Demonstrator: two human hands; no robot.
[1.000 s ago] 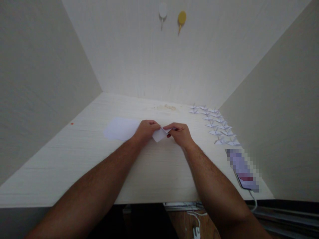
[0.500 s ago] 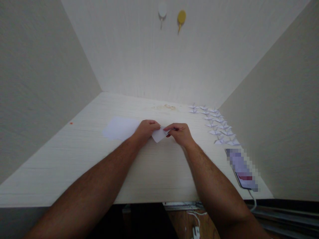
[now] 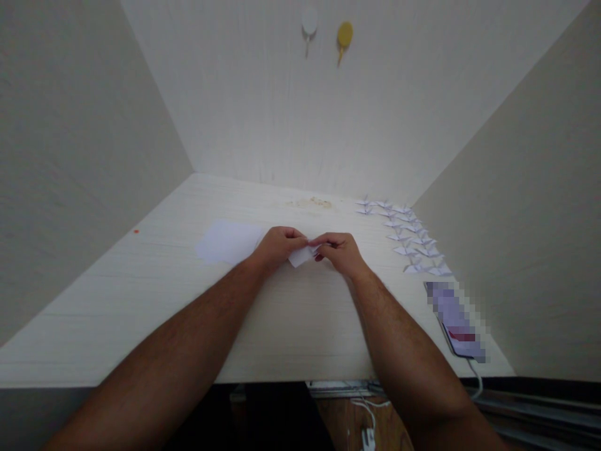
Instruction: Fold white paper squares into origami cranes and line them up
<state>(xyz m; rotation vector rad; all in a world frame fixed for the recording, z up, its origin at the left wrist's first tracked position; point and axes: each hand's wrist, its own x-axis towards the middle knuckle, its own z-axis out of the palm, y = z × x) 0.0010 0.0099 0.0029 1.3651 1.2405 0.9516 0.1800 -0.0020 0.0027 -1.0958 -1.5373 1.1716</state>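
A small folded piece of white paper [image 3: 300, 257] is held between my two hands above the middle of the table. My left hand [image 3: 280, 245] pinches its upper left side, thumb on top. On the right, my right hand [image 3: 339, 250] grips the other side between thumb and fingers, and the fingertips of both hands nearly meet. One corner of the paper points down toward me. The fingers hide its upper edge and part of its folds. Left of my left hand lie flat sheets of white paper [image 3: 228, 241].
Several folded paper cranes [image 3: 406, 235] stand in rows along the table's right side. A phone [image 3: 455, 319] with a blurred screen and a white cable [image 3: 476, 379] lies nearer me. White [image 3: 309, 22] and yellow [image 3: 345, 34] hooks are on the back wall. The table's front edge [image 3: 282, 381] crosses below my forearms.
My left thumb has moved right along the paper, closer to my right fingertips. Less of the paper's surface shows between the hands. The view has shifted slightly.
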